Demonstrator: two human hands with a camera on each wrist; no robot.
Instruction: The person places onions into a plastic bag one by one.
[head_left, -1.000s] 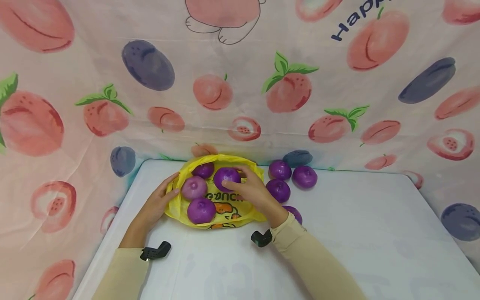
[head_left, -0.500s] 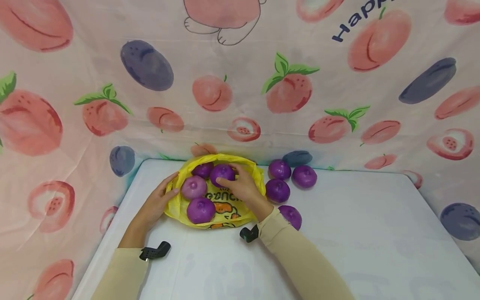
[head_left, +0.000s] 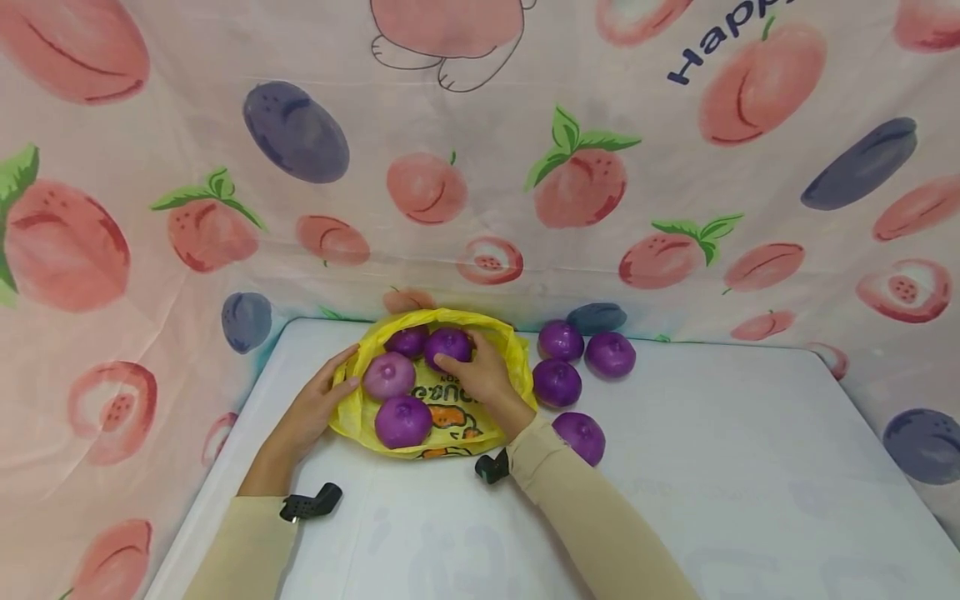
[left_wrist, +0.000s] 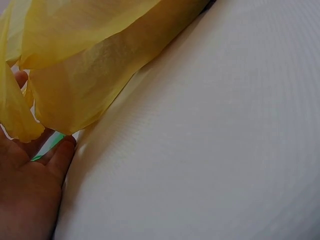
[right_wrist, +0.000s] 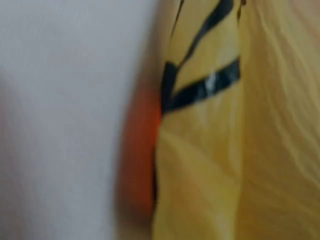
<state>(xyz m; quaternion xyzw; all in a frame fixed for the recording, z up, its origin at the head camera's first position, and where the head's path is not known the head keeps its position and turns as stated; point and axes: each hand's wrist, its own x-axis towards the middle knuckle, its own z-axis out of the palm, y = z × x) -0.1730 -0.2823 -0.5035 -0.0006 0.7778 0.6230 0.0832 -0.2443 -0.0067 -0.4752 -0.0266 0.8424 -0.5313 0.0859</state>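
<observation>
A yellow plastic bag [head_left: 498, 429] with dark print lies open on the white table. Inside it are a paler purple onion [head_left: 388, 376] and two darker ones, one at the front [head_left: 403, 422] and one at the back [head_left: 407, 341]. My right hand [head_left: 480, 371] reaches into the bag and grips another purple onion [head_left: 448, 346] between thumb and fingers, beside the back one. At the bag's left side, my left hand [head_left: 311, 408] holds the rim, thumb over the edge. The left wrist view shows the yellow film by that hand [left_wrist: 32, 185]; in the right wrist view the bag [right_wrist: 200, 145] hides the right hand.
To the bag's right, several loose purple onions [head_left: 610, 355] lie on the table [head_left: 712, 467], one of them [head_left: 580, 437] close to my right sleeve. A fruit-printed cloth [head_left: 525, 275] stands along the table's back edge and left side.
My right hand has carried its onion left and slightly back, deeper into the bag, coming close to the back onion. My left hand stays at the rim.
</observation>
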